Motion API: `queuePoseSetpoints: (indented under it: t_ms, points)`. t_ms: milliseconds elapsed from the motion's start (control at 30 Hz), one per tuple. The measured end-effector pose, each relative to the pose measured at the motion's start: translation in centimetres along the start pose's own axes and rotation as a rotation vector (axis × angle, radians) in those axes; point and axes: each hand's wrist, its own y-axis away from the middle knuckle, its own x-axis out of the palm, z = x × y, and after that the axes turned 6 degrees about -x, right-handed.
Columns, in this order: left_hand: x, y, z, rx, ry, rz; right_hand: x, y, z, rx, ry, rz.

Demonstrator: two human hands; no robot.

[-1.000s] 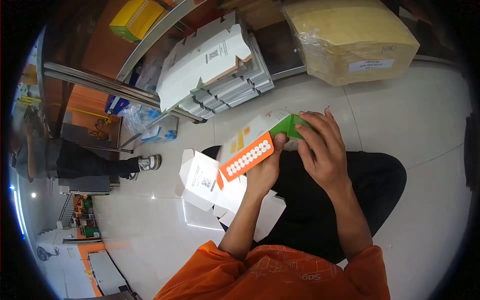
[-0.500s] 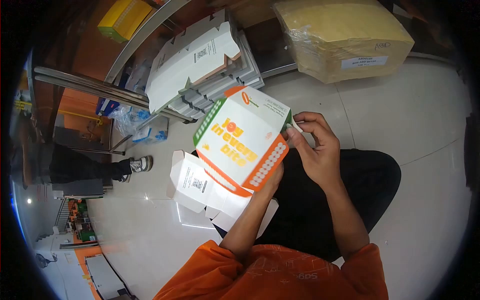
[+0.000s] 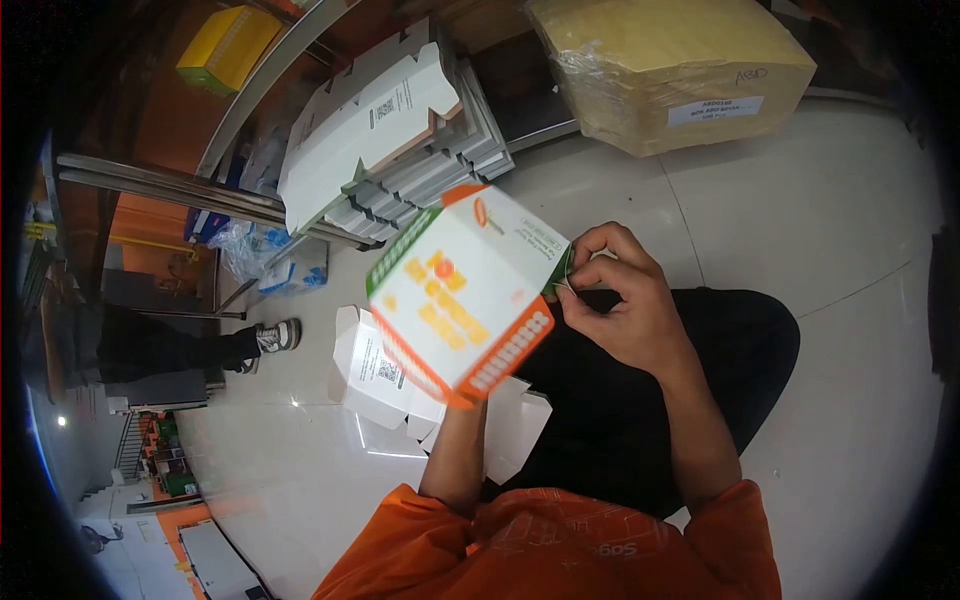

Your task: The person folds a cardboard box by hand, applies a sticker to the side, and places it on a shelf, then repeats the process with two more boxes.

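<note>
A printed cardboard box (image 3: 450, 290), white with green and orange edges, is tilted above my lap and slightly blurred. My right hand (image 3: 615, 290) pinches a small flap at the box's right corner. The forearm of my left hand reaches up under the box, which hides that hand and its fingers. Below the box, an unfolded white carton (image 3: 375, 368) with a printed code lies by my leg, partly covered.
A stack of flat white cartons (image 3: 385, 110) stands at the upper left beside a metal rack (image 3: 170, 178). A plastic-wrapped brown package (image 3: 670, 75) sits at the top. Another person's shoe (image 3: 278, 336) is at the left. A yellow box (image 3: 228, 48) is at the upper left.
The printed box has shifted left and slightly down, and my left forearm has moved left with it. My right hand has moved slightly left, still at the flap.
</note>
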Motion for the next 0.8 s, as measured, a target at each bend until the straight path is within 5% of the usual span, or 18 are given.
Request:
queuePoseSetpoints:
  t_ms: [333, 800]
  points:
    - [-3.1, -0.7, -1.1, 0.069, 0.017, 0.25, -0.8, 0.3, 0.3, 0.215, -0.198, 0.149]
    - [-4.1, -0.4, -2.2, 0.051, 0.089, 0.34, 0.4, -0.4, 0.4, 0.029, -0.161, 0.021]
